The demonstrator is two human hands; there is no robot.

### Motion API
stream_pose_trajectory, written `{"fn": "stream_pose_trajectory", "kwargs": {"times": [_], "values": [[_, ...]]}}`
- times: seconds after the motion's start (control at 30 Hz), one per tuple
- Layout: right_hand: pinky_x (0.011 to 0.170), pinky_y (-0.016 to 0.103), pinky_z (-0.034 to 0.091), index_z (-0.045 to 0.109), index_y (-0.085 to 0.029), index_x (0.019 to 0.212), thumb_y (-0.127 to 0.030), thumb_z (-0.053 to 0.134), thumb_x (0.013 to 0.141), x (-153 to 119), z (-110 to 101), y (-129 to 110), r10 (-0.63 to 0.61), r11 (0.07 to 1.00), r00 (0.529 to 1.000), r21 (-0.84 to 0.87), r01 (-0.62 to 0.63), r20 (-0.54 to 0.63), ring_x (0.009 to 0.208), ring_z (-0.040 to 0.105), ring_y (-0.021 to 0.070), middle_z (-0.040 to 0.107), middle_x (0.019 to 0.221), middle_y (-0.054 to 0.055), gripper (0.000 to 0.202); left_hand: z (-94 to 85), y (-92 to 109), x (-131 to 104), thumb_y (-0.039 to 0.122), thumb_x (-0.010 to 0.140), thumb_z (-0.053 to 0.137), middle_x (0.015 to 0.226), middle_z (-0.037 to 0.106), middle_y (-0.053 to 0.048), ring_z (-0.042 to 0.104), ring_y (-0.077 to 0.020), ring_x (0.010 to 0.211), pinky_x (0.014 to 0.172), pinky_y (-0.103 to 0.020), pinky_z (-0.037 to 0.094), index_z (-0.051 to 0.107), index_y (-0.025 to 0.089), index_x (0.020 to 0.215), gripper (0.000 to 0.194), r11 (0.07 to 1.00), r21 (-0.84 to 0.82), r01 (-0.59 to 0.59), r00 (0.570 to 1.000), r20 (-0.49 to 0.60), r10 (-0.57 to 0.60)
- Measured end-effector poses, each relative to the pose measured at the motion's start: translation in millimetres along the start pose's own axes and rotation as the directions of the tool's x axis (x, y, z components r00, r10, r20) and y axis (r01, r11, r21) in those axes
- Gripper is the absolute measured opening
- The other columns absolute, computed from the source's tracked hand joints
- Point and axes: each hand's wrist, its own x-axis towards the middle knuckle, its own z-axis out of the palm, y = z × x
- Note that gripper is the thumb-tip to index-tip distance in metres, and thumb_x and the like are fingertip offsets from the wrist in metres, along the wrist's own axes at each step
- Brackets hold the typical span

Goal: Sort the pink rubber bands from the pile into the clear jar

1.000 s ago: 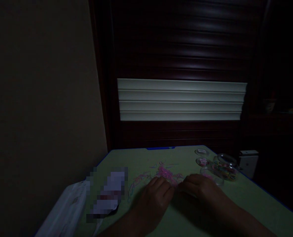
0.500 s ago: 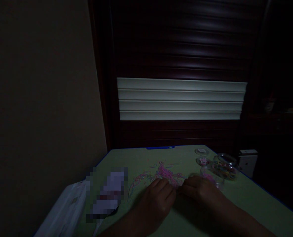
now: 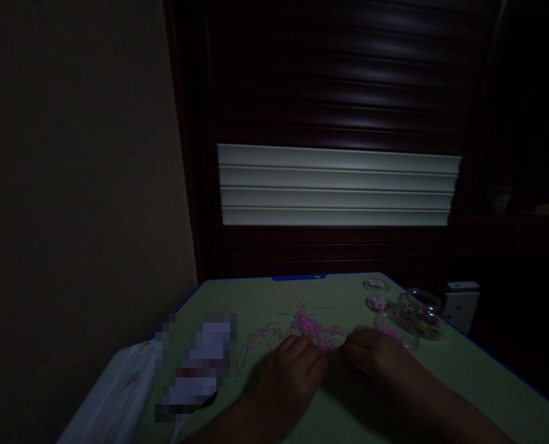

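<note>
Both hands low over small pink bands, green tabletop [image 3: 348, 419].
Left hand [image 3: 295, 370] at near edge of pink bands [image 3: 308, 325], fingers curled; right hand [image 3: 371, 351] just beside, fingers bent. Either grip: cannot tell.

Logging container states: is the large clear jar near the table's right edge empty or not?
Not empty: coloured loops show through the clear jar. It's too dim to tell how full.

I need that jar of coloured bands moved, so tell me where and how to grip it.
Probably best around the jar's sides, coming from above and the right: its body is wide and round, and a clear dish crowds its near left side.
</note>
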Motion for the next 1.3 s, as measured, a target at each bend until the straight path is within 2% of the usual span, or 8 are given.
{"fn": "stream_pose_trajectory", "kwargs": {"times": [0.2, 0.37, 0.47, 0.67, 0.77, 0.93, 1.17, 1.3], "values": [[0.061, 0.023, 0.035, 0.064, -0.017, 0.08, -0.001, 0.048, 0.078, -0.4, -12.2, 5.1, 0.087, 0.996, 0.996, 0.03, -0.088, 0.021, 0.065, 0.054, 0.0128, 0.061, 0.073, 0.002, 0.023, 0.5, -0.7, -0.2, 0.015, 0.096, 0.037, 0.079, 0.054, -0.003, 0.047, -0.0172, 0.073, 0.066, -0.031, 0.04, 0.056, 0.013, 0.086, 0.021, 1.0, -0.017, -0.016, 1.0, 0.012, 0.016], [0.06, 0.023, 0.036, 0.063, -0.018, 0.079, -0.001, 0.047, 0.08, -1.1, -10.2, 13.7, 0.137, 0.989, 0.99, -0.053, -0.135, 0.035, 0.067, 0.055, 0.0135, 0.061, 0.075, 0.002, 0.024, 2.2, -0.6, -0.1, 0.012, 0.093, 0.043, 0.08, 0.055, -0.003, 0.047, -0.0179, 0.075, 0.068, -0.033, 0.041, 0.056, 0.013, 0.087, 0.015, 1.0, 0.025, -0.018, 1.0, 0.016, 0.017], [0.062, 0.024, 0.039, 0.064, -0.017, 0.083, 0.001, 0.046, 0.079, -0.2, -16.4, 14.9, 0.195, 0.975, 0.981, -0.118, -0.19, 0.025, 0.069, 0.058, 0.0155, 0.063, 0.077, 0.004, 0.026, 0.7, -0.2, 1.1, 0.011, 0.093, 0.041, 0.08, 0.054, -0.004, 0.047, -0.0181, 0.075, 0.068, -0.033, 0.041, 0.055, 0.013, 0.086, 0.016, 0.999, 0.041, -0.019, 0.999, 0.031, 0.018], [0.066, 0.03, 0.044, 0.066, -0.015, 0.093, -0.002, 0.041, 0.083, -3.9, -30.6, 22.8, 0.327, 0.901, 0.942, -0.278, -0.334, -0.075, 0.078, 0.063, 0.0219, 0.066, 0.088, 0.01, 0.03, -2.2, 0.4, 2.7, 0.008, 0.091, 0.042, 0.078, 0.053, -0.003, 0.046, -0.0177, 0.073, 0.068, -0.032, 0.042, 0.054, 0.013, 0.082, 0.017, 0.998, 0.054, -0.04, 0.999, 0.034, 0.038], [0.067, 0.033, 0.045, 0.065, -0.014, 0.097, -0.001, 0.041, 0.081, -6.7, -33.0, 29.2, 0.385, 0.845, 0.919, -0.368, -0.388, -0.085, 0.082, 0.064, 0.0248, 0.067, 0.092, 0.012, 0.032, -0.8, -0.3, 1.4, 0.008, 0.092, 0.041, 0.078, 0.054, -0.003, 0.047, -0.0177, 0.074, 0.07, -0.032, 0.042, 0.055, 0.013, 0.083, 0.016, 0.997, 0.07, -0.04, 0.999, 0.031, 0.038], [0.064, 0.033, 0.046, 0.065, -0.017, 0.099, -0.002, 0.041, 0.081, -12.3, -39.2, 39.2, 0.485, 0.761, 0.864, -0.421, -0.494, -0.137, 0.078, 0.065, 0.0253, 0.068, 0.09, 0.01, 0.033, -0.3, -0.7, 0.1, 0.008, 0.089, 0.047, 0.079, 0.054, -0.003, 0.046, -0.0177, 0.074, 0.068, -0.032, 0.042, 0.054, 0.013, 0.083, 0.01, 0.997, 0.06, -0.044, 0.998, 0.056, 0.041], [0.06, 0.032, 0.046, 0.064, -0.017, 0.095, -0.005, 0.04, 0.083, -19.9, -41.9, 52.6, 0.555, 0.718, 0.825, -0.439, -0.54, -0.105, 0.075, 0.066, 0.0245, 0.069, 0.089, 0.01, 0.029, 0.3, -0.3, 0.2, 0.008, 0.085, 0.054, 0.081, 0.054, -0.002, 0.046, -0.0176, 0.077, 0.071, -0.032, 0.042, 0.054, 0.013, 0.084, 0.005, 0.997, 0.06, -0.045, 0.997, 0.068, 0.04], [0.063, 0.034, 0.047, 0.064, -0.017, 0.099, -0.002, 0.038, 0.081, -19.9, -37.1, 53.7, 0.545, 0.721, 0.835, -0.466, -0.512, -0.074, 0.078, 0.067, 0.0259, 0.07, 0.092, 0.011, 0.035, 1.3, -0.9, 0.0, 0.009, 0.087, 0.052, 0.08, 0.054, -0.002, 0.046, -0.0175, 0.076, 0.07, -0.032, 0.042, 0.054, 0.013, 0.083, 0.006, 0.998, 0.054, -0.038, 0.997, 0.071, 0.034]]}}
